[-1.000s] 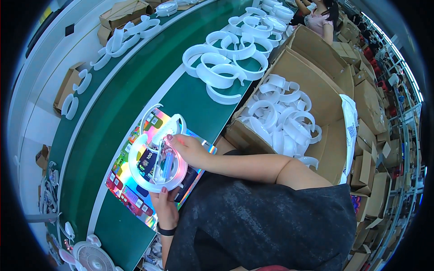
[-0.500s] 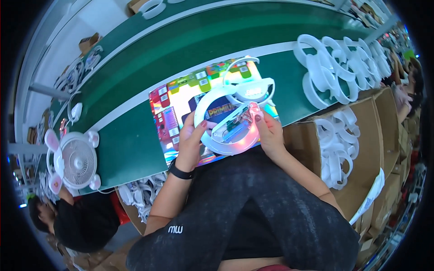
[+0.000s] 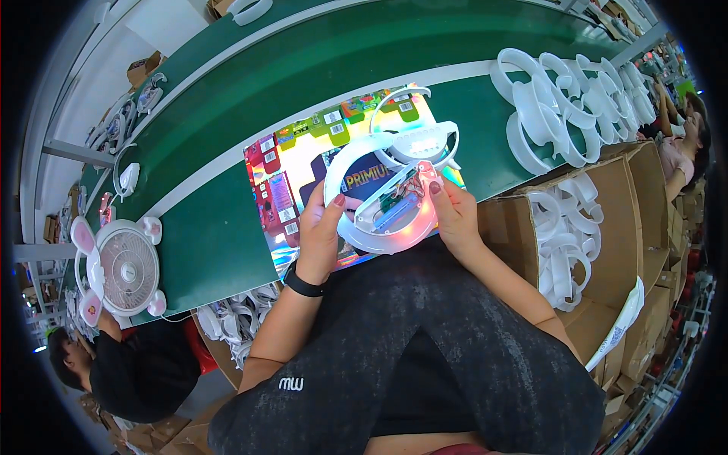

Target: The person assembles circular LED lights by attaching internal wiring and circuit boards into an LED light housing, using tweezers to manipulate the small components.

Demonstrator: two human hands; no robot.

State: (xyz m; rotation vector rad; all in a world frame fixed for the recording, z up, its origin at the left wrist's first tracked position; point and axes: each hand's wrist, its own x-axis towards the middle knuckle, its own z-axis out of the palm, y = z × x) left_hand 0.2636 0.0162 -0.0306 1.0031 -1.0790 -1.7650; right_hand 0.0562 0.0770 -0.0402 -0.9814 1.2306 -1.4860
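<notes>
Right hand (image 3: 457, 216) holds lit ring (image 3: 350, 164) near carton (image 3: 618, 231) of white loops (image 3: 557, 246)

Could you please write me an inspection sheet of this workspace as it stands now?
Surface: green bench top, with an iridescent printed sheet on it.
Job's things: white ring housing, open inside, showing a blue cylinder, with a red glow at its right; white oval-faced piece beyond it, join unclear.
Clutter: white curved bands grouped at right; cardboard box holding more; white fan with pink ear-shaped parts at left.
Hands: left hand grips the housing's left side; right hand, its right side.
Cables: thin wires inside the housing; white cord below the fan.
Surroundings: one co-worker at lower left, another co-worker at far right.
</notes>
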